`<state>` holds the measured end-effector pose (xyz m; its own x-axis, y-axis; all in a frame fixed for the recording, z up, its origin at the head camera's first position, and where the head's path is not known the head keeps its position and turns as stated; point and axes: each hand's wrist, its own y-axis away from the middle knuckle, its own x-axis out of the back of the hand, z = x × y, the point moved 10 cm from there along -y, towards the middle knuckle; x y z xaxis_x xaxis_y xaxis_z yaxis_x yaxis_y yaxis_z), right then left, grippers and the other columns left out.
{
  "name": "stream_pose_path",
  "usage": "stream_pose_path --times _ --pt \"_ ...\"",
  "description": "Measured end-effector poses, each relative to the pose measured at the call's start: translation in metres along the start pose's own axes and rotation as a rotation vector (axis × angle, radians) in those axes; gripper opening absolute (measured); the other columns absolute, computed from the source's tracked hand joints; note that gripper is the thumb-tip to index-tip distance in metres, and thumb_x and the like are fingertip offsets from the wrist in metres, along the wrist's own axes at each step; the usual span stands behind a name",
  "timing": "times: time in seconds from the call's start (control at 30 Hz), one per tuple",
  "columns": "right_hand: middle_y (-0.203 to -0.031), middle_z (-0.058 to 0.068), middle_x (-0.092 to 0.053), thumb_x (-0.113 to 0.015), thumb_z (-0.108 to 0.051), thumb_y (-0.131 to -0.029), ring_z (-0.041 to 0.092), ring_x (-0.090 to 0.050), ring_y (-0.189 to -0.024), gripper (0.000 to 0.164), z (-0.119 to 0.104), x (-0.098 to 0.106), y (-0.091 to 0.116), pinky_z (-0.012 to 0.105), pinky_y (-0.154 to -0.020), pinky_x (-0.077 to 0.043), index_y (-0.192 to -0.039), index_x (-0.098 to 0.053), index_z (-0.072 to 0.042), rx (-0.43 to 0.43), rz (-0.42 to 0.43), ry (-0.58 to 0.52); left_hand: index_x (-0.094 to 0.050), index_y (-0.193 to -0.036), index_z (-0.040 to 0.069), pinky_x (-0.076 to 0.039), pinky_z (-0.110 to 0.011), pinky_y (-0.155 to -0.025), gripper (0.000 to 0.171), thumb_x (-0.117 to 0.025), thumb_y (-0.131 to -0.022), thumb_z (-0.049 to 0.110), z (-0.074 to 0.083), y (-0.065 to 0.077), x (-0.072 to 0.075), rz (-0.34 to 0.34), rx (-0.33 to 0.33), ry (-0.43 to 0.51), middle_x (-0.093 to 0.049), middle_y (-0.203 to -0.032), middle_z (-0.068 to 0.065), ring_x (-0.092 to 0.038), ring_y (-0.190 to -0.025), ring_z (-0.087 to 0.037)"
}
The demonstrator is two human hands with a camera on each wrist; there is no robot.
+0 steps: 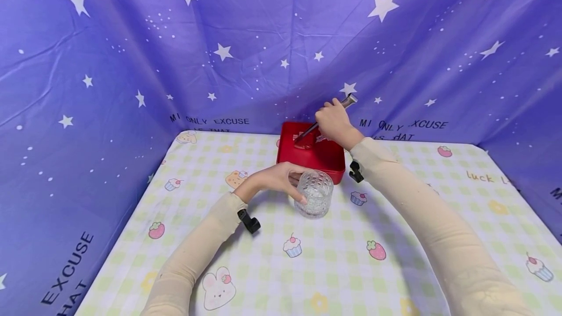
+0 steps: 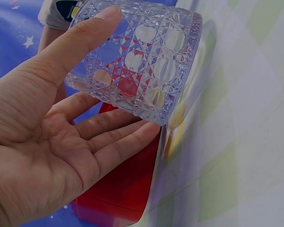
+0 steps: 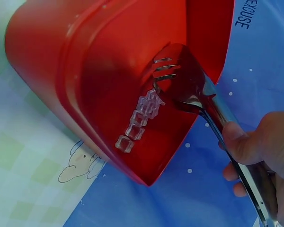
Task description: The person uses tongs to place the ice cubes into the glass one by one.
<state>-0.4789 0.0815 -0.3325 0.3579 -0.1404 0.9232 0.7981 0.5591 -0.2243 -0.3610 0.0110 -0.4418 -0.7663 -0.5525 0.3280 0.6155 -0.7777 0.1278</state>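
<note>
Silver metal tongs (image 3: 221, 109) inside a red rectangular tray (image 1: 324, 159)
The right hand (image 1: 332, 120) grips them; the left hand (image 1: 280, 177) clasps a clear faceted glass (image 1: 317, 195) at the tray's six o'clock.

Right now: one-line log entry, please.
Left hand: holds clear patterned glass tumbler | Right hand: grips silver metal tongs | Tongs: reach into red rectangular plastic container | Clear cubes: inside container
</note>
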Motion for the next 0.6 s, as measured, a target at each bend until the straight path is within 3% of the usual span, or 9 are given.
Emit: stream_pose_path --times 0.6 --pt "-0.083 0.015 -0.075 -0.057 0.004 -0.088 0.034 -0.062 -0.083 0.023 -0.0021 0.0026 0.0029 0.047 -0.085 -0.042 -0.073 -0.072 -0.004 -0.023 0.061 0.015 -0.055 -0.147 0.007 -0.053 -0.029 -0.107 0.079 -0.088 -0.075 -0.001 0.0014 0.0008 -0.0023 -0.018 -0.016 0.043 -0.065 -0.139 -0.015 -0.065 -0.126 -0.024"
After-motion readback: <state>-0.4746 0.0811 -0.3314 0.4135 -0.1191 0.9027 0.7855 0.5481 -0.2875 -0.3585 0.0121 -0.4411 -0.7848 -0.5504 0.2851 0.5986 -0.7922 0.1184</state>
